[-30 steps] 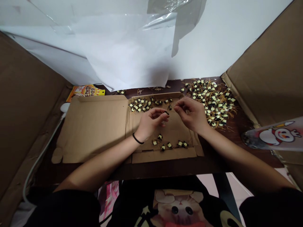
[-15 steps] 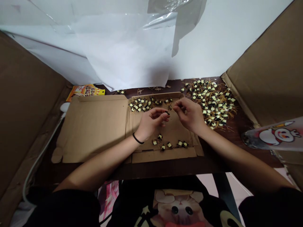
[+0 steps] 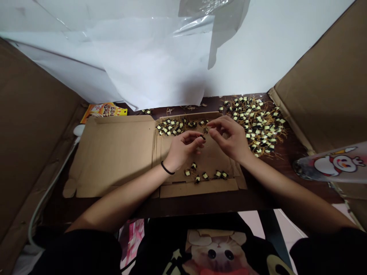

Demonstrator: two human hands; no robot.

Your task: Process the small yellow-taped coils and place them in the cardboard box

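Note:
My left hand (image 3: 183, 149), a black band at its wrist, is closed over the cardboard. Between its thumb and fingers is a small black coil part (image 3: 202, 137), apparently like the yellow-and-black wire-leaded coils (image 3: 172, 127) grouped at the box's back left. Just to the right, my right hand (image 3: 228, 138) is raised with thumb and forefinger slightly apart. I see nothing between them, though a fine wire would be too small to make out. Under both hands lies an opened flat cardboard box (image 3: 212, 152). Several loose coils (image 3: 205, 175) rest near its front edge.
A large heap of coils (image 3: 258, 124) with copper-coloured leads lies on the dark table at right. Cardboard walls (image 3: 323, 84) stand on both sides. A printed cup (image 3: 338, 162) lies at far right, a yellow packet (image 3: 104, 109) back left, and a white cable (image 3: 51, 183) runs along the left.
My right thumb and forefinger have parted from a pinch, and the forefinger has stretched left towards the other hand. My left hand has stayed almost still with the coil.

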